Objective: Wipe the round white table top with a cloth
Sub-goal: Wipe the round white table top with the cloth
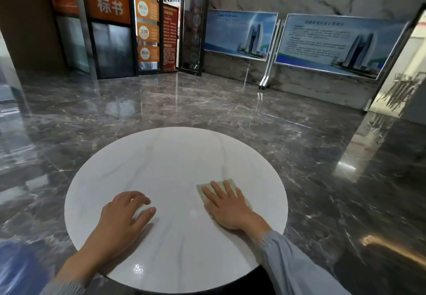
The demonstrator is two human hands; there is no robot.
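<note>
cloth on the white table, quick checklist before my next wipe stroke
1. Cloth lies flat on the table top: ok.
2. Right hand presses the cloth with straight, spread fingers: ok.
3. Left hand out of the way: not ok for a leftward stroke, since it rests on the top to the left of the cloth.
4. Nothing else standing on the top to knock over: ok.
5. Cloth damp enough: cannot tell.
6. Far half already wiped: cannot tell.

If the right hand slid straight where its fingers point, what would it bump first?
Probably nothing: beyond the right hand and cloth lies only bare table top to its far rim.
</note>
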